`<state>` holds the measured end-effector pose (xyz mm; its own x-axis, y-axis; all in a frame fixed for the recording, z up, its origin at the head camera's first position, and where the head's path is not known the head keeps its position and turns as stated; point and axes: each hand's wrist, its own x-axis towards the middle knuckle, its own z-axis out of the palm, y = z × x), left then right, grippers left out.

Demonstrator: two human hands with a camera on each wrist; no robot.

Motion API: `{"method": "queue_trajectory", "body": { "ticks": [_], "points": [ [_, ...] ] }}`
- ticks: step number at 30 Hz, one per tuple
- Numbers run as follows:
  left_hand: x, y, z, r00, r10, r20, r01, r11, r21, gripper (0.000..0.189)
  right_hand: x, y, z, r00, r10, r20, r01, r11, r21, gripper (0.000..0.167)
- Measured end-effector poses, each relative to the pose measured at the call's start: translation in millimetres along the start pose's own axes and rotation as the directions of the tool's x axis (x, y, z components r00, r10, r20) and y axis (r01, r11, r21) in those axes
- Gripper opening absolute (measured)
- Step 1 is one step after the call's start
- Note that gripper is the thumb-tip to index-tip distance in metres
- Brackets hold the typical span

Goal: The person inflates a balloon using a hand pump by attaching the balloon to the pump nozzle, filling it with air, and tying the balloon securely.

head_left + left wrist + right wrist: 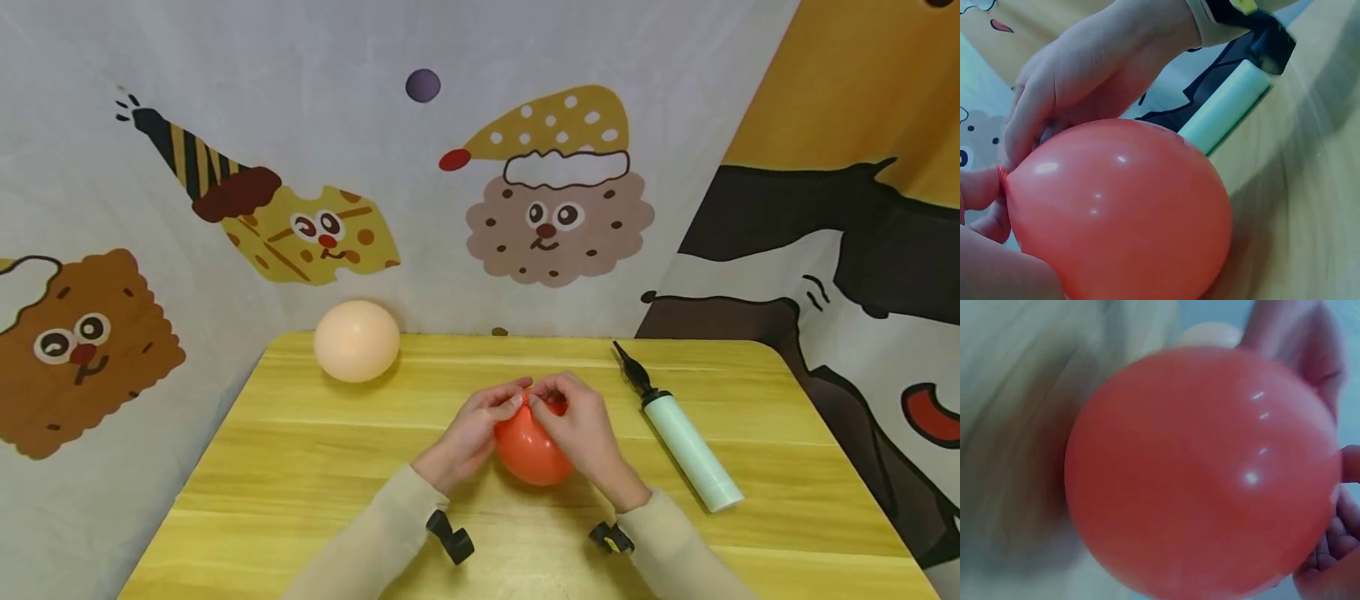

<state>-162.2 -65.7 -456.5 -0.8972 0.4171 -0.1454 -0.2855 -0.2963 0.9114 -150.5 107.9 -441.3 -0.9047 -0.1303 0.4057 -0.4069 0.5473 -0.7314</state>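
Between both hands is a round, inflated red balloon (531,450), its neck turned upward and away from the body. My left hand (474,425) pinches the neck between thumb and fingers. From the other side my right hand (583,425) also pinches at the neck, thumb against the fingers. The left wrist view shows the twisted neck (1002,176) caught at the fingertips of both hands, with the balloon body (1122,212) bulging toward the camera. In the right wrist view the balloon (1204,475) covers most of the fingers.
A pale peach balloon (357,342) rests at the back left of the wooden table (300,467). To the right lies a mint-green hand pump (692,450) with a black nozzle (633,368). Behind the table hangs a cartoon-printed cloth (360,100).
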Motion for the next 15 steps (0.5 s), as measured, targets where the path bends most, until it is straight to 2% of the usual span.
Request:
{"method": "queue_trajectory", "body": {
  "ticks": [2,4,6,9,12,15],
  "points": [
    [0.4,-1.8,0.5,0.999,-0.006,-0.036,0.005,1.0,-0.017,0.023,-2.6,1.2,1.8,0.989,-0.145,-0.044,0.141,0.987,-0.077,0.015],
    [0.7,-1.9,1.6,0.998,0.002,-0.059,-0.004,0.999,-0.034,0.02,-4.4,2.7,2.3,0.96,-0.272,-0.068,0.262,0.957,-0.126,0.019],
    [1.3,-1.5,2.8,0.997,0.014,-0.08,-0.017,0.999,-0.037,0.016,-5.0,4.9,2.7,0.927,-0.366,-0.076,0.351,0.923,-0.16,0.019],
    [1.7,-0.3,3.8,0.995,0.037,-0.093,-0.039,0.999,-0.024,0.014,-4.4,7.9,3.9,0.894,-0.442,-0.075,0.421,0.884,-0.204,0.019],
    [2.0,-0.2,4.3,0.993,0.042,-0.108,-0.042,0.999,0.0,0.013,-3.7,9.6,4.6,0.875,-0.479,-0.064,0.45,0.856,-0.253,0.019],
    [1.8,-0.2,4.8,0.989,0.049,-0.136,-0.044,0.998,0.043,0.013,-3.0,9.1,4.9,0.866,-0.497,-0.055,0.464,0.839,-0.283,0.019]
  ]
}}
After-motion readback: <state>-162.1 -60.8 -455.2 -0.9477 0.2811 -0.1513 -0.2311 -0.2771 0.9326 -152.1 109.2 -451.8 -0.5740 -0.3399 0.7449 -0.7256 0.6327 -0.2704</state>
